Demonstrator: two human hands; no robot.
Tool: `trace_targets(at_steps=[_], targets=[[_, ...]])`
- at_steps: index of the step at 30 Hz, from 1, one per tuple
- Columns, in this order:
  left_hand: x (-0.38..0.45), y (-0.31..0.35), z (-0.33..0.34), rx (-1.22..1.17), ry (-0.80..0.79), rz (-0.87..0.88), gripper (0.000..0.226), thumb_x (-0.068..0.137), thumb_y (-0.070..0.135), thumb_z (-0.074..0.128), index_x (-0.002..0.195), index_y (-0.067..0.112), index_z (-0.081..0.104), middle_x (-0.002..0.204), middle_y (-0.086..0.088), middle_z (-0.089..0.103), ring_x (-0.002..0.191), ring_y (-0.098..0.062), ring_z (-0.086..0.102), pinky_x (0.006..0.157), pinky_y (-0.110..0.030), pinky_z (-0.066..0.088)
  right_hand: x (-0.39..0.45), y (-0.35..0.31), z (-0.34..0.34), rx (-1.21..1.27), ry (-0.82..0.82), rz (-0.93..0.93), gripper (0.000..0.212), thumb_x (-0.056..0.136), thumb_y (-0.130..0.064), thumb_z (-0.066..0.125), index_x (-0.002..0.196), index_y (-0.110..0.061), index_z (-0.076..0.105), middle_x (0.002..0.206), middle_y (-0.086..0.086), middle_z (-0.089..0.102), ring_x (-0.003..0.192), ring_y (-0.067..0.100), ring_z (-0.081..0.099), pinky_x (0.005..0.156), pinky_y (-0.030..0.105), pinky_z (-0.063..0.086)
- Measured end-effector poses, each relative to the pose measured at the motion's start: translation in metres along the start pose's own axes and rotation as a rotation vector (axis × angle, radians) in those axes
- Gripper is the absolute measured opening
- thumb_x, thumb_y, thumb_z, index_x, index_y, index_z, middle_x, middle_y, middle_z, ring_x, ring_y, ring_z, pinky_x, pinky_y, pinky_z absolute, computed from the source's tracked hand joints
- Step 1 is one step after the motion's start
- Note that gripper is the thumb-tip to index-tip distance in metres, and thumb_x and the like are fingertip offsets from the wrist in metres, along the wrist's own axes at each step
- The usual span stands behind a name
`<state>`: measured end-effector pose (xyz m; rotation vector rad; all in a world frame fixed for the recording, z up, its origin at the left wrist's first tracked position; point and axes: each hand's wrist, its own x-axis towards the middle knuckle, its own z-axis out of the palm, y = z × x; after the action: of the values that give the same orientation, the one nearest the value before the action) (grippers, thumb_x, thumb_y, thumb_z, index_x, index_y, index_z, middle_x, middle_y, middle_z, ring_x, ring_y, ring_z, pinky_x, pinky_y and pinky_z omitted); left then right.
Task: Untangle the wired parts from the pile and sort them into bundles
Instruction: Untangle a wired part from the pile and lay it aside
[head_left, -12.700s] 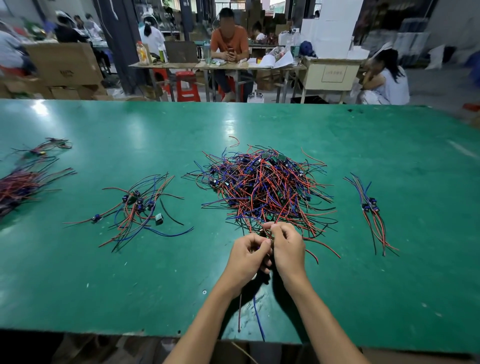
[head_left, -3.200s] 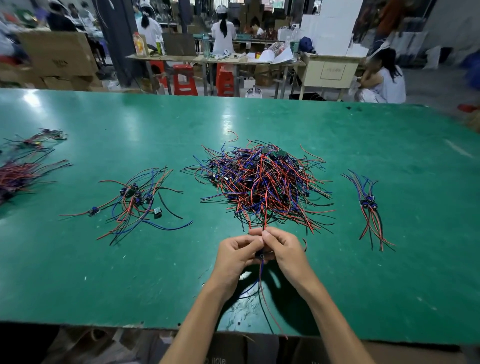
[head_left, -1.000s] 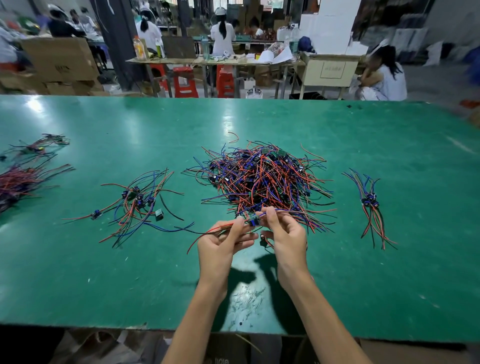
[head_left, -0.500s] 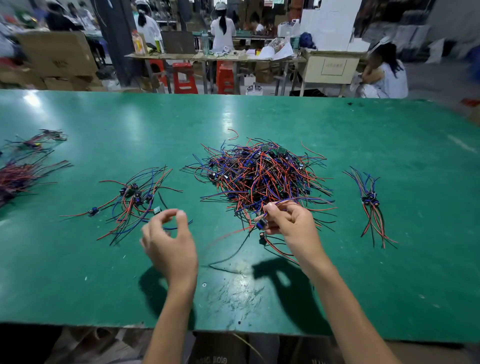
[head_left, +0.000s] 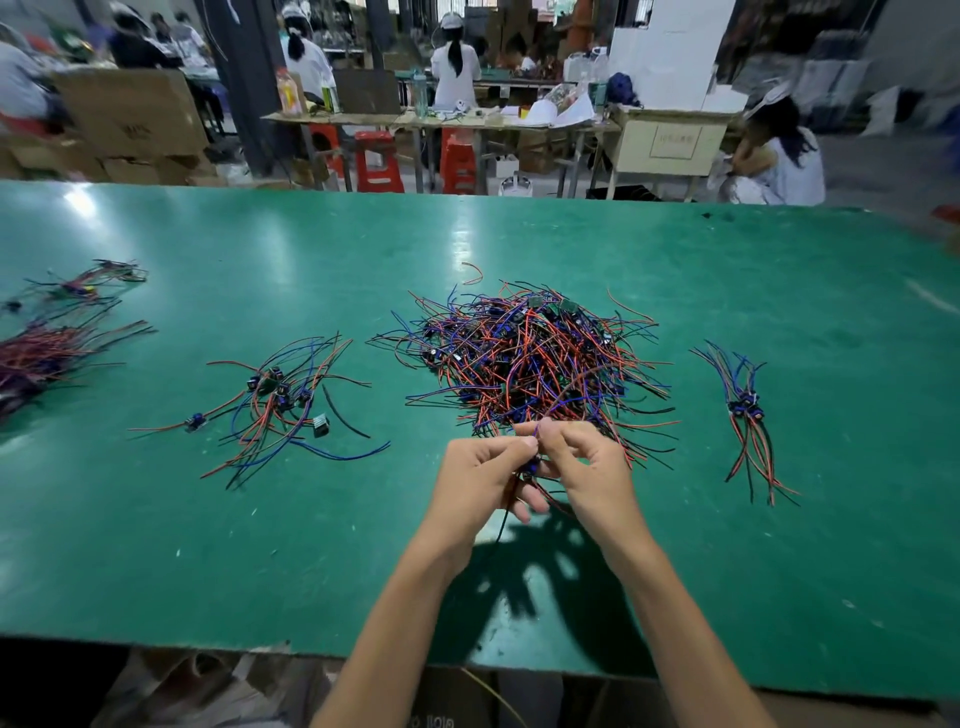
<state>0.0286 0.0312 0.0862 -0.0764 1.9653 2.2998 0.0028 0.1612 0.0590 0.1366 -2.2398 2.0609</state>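
A tangled pile (head_left: 530, 358) of red, blue and black wired parts lies in the middle of the green table (head_left: 519, 244). Just in front of it my left hand (head_left: 480, 480) and my right hand (head_left: 587, 467) meet and together pinch one wired part (head_left: 529, 467), a small dark blue piece with wires hanging down between my palms. A loose bundle (head_left: 280, 400) of sorted parts lies to the left, and a small neat bundle (head_left: 745, 410) lies to the right.
Two more wire heaps, one (head_left: 36, 358) dark red and one (head_left: 88, 283) smaller, sit at the far left edge. The table's near edge runs just under my forearms. Behind the table are benches, red stools, cardboard boxes and several seated people.
Half a second ago my left hand was out to the left near the loose bundle. It has come back to the right hand, and both now hold the part.
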Motion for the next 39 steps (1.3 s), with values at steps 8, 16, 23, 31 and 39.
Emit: trace_targets(at_steps=[8, 16, 23, 31, 39], targets=[[-0.003, 0.008, 0.003, 0.156, 0.122, 0.001, 0.032, 0.090, 0.014, 0.063, 0.059, 0.007, 0.072, 0.061, -0.011, 0.069, 0.040, -0.021, 0.060, 0.035, -0.018, 0.035, -0.009, -0.014, 0.021, 0.174, 0.016, 0.112, 0.031, 0.106, -0.015, 0.047, 0.092, -0.015, 0.073, 0.074, 0.001, 0.067, 0.064, 0.016, 0.052, 0.059, 0.030, 0.043], [-0.008, 0.015, 0.013, 0.414, 0.203, 0.099, 0.039, 0.082, 0.012, 0.062, 0.044, 0.015, 0.069, 0.044, -0.003, 0.063, 0.026, -0.011, 0.043, 0.034, -0.012, 0.029, 0.004, -0.028, 0.031, 0.403, 0.131, 0.295, 0.028, 0.098, -0.008, 0.044, 0.089, -0.010, 0.071, 0.075, -0.004, 0.071, 0.041, 0.008, 0.044, 0.037, 0.015, 0.034], [-0.008, 0.017, 0.011, 0.405, 0.114, -0.026, 0.027, 0.079, 0.020, 0.062, 0.060, 0.007, 0.076, 0.058, -0.007, 0.071, 0.030, -0.017, 0.042, 0.036, -0.017, 0.034, 0.027, -0.030, 0.017, 0.375, 0.247, 0.331, 0.030, 0.099, -0.014, 0.044, 0.087, -0.020, 0.071, 0.088, -0.008, 0.075, 0.051, 0.007, 0.051, 0.040, 0.016, 0.038], [-0.011, 0.009, 0.006, 0.386, 0.017, -0.109, 0.025, 0.080, 0.016, 0.060, 0.067, 0.003, 0.077, 0.061, -0.011, 0.072, 0.030, -0.017, 0.042, 0.036, -0.019, 0.035, 0.036, -0.020, -0.008, 0.750, 0.172, 0.633, 0.022, 0.096, -0.025, 0.050, 0.079, -0.024, 0.065, 0.084, -0.006, 0.071, 0.070, 0.013, 0.046, 0.061, 0.028, 0.036], [-0.002, 0.007, -0.025, 0.417, -0.071, -0.121, 0.024, 0.090, 0.018, 0.061, 0.079, 0.011, 0.080, 0.074, -0.008, 0.077, 0.035, -0.018, 0.042, 0.040, -0.021, 0.039, -0.008, 0.000, -0.004, 0.226, -0.091, 0.334, 0.028, 0.098, -0.042, 0.061, 0.096, -0.024, 0.081, 0.091, 0.005, 0.077, 0.067, 0.012, 0.067, 0.059, 0.029, 0.056]])
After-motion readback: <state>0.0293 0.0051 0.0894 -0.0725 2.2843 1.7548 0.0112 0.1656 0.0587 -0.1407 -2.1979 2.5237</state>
